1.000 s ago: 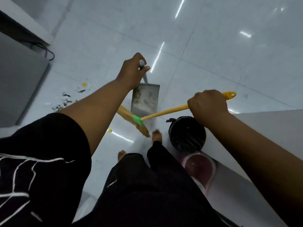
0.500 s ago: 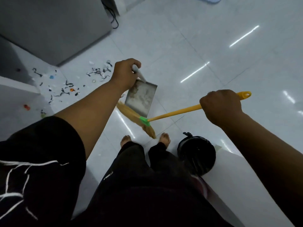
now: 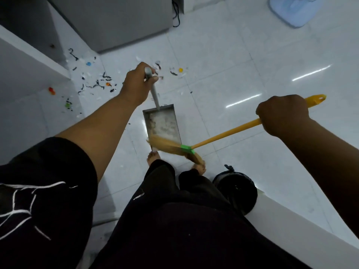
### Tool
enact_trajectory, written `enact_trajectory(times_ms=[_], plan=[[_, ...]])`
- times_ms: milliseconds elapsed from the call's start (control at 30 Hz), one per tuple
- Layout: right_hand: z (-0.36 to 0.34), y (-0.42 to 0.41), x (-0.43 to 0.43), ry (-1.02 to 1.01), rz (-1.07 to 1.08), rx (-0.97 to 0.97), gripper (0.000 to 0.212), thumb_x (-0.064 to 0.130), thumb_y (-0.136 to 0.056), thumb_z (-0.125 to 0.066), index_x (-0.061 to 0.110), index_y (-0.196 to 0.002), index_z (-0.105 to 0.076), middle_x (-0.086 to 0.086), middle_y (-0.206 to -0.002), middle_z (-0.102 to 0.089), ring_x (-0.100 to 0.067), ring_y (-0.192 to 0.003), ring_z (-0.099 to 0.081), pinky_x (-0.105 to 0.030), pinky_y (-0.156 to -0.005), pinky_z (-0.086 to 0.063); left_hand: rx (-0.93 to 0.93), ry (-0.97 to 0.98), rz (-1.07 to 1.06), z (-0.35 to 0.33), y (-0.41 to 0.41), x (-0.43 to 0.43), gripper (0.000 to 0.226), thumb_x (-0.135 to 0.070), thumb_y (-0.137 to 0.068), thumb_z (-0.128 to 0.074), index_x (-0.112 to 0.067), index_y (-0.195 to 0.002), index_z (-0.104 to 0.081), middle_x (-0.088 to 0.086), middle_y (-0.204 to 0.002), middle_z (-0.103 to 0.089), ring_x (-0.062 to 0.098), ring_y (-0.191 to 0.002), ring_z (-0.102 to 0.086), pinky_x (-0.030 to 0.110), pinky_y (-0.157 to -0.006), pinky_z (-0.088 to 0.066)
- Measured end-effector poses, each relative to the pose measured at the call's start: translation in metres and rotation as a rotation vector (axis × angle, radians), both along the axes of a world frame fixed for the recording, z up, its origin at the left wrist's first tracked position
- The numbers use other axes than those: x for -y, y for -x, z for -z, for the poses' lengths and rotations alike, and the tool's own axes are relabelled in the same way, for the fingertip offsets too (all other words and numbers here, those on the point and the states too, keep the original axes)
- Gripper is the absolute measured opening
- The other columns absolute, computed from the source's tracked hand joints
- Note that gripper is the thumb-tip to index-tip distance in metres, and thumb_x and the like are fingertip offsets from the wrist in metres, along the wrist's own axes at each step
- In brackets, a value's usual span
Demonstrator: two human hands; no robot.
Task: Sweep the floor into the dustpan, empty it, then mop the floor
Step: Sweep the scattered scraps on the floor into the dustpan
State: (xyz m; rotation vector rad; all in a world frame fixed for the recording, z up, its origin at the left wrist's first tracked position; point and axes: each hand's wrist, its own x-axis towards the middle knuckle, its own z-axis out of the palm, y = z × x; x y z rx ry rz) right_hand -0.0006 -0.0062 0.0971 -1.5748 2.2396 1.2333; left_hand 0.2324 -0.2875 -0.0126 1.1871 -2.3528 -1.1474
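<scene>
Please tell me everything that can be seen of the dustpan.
The dustpan is a grey, metal-looking rectangular tray with low walls on three sides and pale dusty residue inside. A thin grey handle rises from its back wall; the left hand holds its top. The broom's bristles lie across its open front edge, near the bare feet.

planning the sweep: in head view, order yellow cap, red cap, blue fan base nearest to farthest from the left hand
1. yellow cap, just right of the left hand
2. red cap, far left
3. blue fan base, top right corner
</scene>
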Motion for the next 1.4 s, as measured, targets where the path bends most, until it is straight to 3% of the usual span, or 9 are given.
enact_trajectory(times_ms=[167,300,500,667,900,1000,1133,1267,1400], plan=[[-0.003,0.007,0.019,-0.119,0.117,0.012,0.009,0.022,-0.080,-0.061,0.027,-0.087,-0.063,0.006,-0.072,-0.055,-0.014,-0.060,-0.054,-0.030,-0.058,-0.040,-0.021,-0.079,-0.130,0.000,-0.022,0.020,0.031,-0.004,-0.090,-0.052,-0.031,-0.079,-0.040,0.011,-0.099,-0.056,0.026,-0.089,-0.059,0.051,-0.076,-0.057],[0.000,0.009,0.035,-0.190,0.148,0.004,0.009,0.021,-0.078,-0.060,0.027,-0.085,-0.062,0.005,-0.074,-0.056,-0.014,-0.059,-0.052,-0.031,-0.056,-0.037,0.030,-0.073,-0.228,0.000,-0.030,0.028,0.025,-0.001,-0.092,-0.041,-0.025,-0.086,-0.039,0.000,-0.092,-0.051,0.000,-0.075,-0.053,0.033,-0.076,-0.051],[0.013,0.008,0.049,-0.482,0.082,0.184,0.018,0.021,-0.085,-0.058,0.023,-0.102,-0.064,0.004,-0.094,-0.061,-0.016,-0.087,-0.063,-0.034,-0.083,-0.054,0.071,0.011,-0.304,0.016,-0.068,0.036,0.016,-0.005,-0.092,-0.052,-0.020,-0.094,-0.047,0.003,-0.095,-0.055,0.013,-0.084,-0.053,0.013,-0.076,-0.048],[0.014,0.000,0.057,-0.581,0.066,0.155,0.025,0.023,-0.092,-0.055,0.016,-0.115,-0.062,0.000,-0.111,-0.064,-0.016,-0.100,-0.063,-0.026,-0.090,-0.050,0.075,0.058,-0.386,0.030,-0.105,0.044,0.003,-0.017,-0.090,-0.062,-0.019,-0.091,-0.060,0.001,-0.097,-0.063,0.015,-0.093,-0.060,0.027,-0.089,-0.050],[0.027,0.003,0.063,-0.439,0.229,0.111,0.013,0.021,-0.094,-0.055,0.015,-0.082,-0.055,0.006,-0.064,-0.046,-0.004,-0.047,-0.043,-0.013,-0.039,-0.031,-0.007,0.002,-0.529,0.029,-0.124,0.050,0.017,-0.009,-0.092,-0.059,0.002,-0.106,-0.058,0.011,-0.103,-0.064,0.017,-0.098,-0.061,0.032,-0.096,-0.050],[0.050,-0.009,0.069,-0.419,0.274,0.148,0.029,0.013,-0.090,-0.055,0.012,-0.065,-0.042,0.002,-0.059,-0.047,-0.007,-0.046,-0.044,-0.016,-0.039,-0.032,0.064,0.057,-0.547,0.025,-0.133,0.050,0.022,-0.018,-0.093,-0.057,0.001,-0.104,-0.058,0.008,-0.092,-0.063,0.016,-0.085,-0.058,0.026,-0.081,-0.048],[0.088,-0.037,0.087,-0.405,0.271,0.240,0.011,0.013,-0.089,-0.057,0.008,-0.098,-0.062,0.000,-0.063,-0.050,-0.009,-0.048,-0.048,-0.019,-0.042,-0.035,0.098,0.091,-0.568,0.025,-0.155,0.056,0.011,-0.017,-0.093,-0.055,-0.007,-0.097,-0.058,0.001,-0.081,-0.055,0.012,-0.074,-0.049,0.011,-0.064,-0.039],[0.116,-0.072,0.113,-0.363,0.276,0.338,0.017,0.012,-0.088,-0.059,0.003,-0.102,-0.062,-0.002,-0.066,-0.051,-0.012,-0.052,-0.050,-0.021,-0.046,-0.040,0.005,-0.003,-0.654,0.027,-0.184,0.061,0.024,-0.002,-0.092,-0.058,-0.002,-0.116,-0.058,-0.001,-0.091,-0.058,0.010,-0.090,-0.058,0.023,-0.095,-0.050],[0.132,-0.103,0.142,-0.309,0.270,0.408,0.012,0.010,-0.088,-0.058,0.002,-0.096,-0.060,-0.004,-0.065,-0.051,-0.013,-0.052,-0.050,-0.022,-0.051,-0.043,0.033,-0.031,-0.693,0.029,-0.218,0.064,0.015,-0.014,-0.089,-0.063,-0.008,-0.103,-0.064,0.006,-0.098,-0.066,0.012,-0.093,-0.062,0.020,-0.089,-0.051]])
